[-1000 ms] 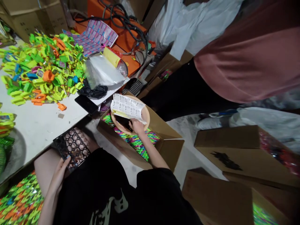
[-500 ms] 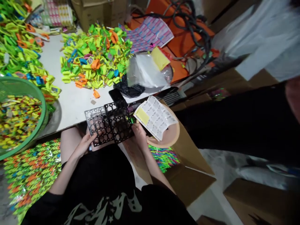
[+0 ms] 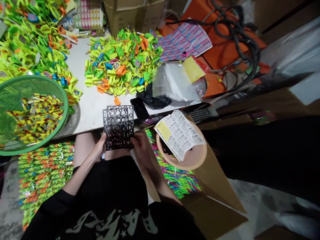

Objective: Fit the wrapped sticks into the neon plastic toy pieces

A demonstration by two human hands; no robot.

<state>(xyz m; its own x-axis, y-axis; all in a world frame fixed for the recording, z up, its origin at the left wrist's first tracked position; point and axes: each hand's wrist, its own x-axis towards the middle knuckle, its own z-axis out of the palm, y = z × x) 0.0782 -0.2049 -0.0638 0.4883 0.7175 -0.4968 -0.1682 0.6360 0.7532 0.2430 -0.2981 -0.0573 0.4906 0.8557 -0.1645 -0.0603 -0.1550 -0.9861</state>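
Two black perforated plastic grid trays (image 3: 119, 128) are stacked almost on top of each other above my lap, at the table's front edge. My left hand (image 3: 100, 145) grips their left edge near the lower corner. At the lower right corner my right hand (image 3: 139, 144) pinches the other edge, thumb on top. A black phone (image 3: 140, 109) lies on the table edge just beyond the trays. To the right, printed label sheets (image 3: 180, 133) with a yellow piece rest across a pale orange round tub (image 3: 200, 156).
A green basket (image 3: 65, 106) of small yellow and red pieces stands left on the white table (image 3: 86, 115). Beyond are heaps of bright plastic pieces (image 3: 125, 63) and a plastic bag (image 3: 175, 81). An open carton (image 3: 217, 173) with colourful pieces stands right; black cables (image 3: 240, 40) hang behind.
The two grid trays were side by side, partly overlapping; now they lie nearly aligned in one stack. My right hand has moved in toward my left. The view has shifted leftward.
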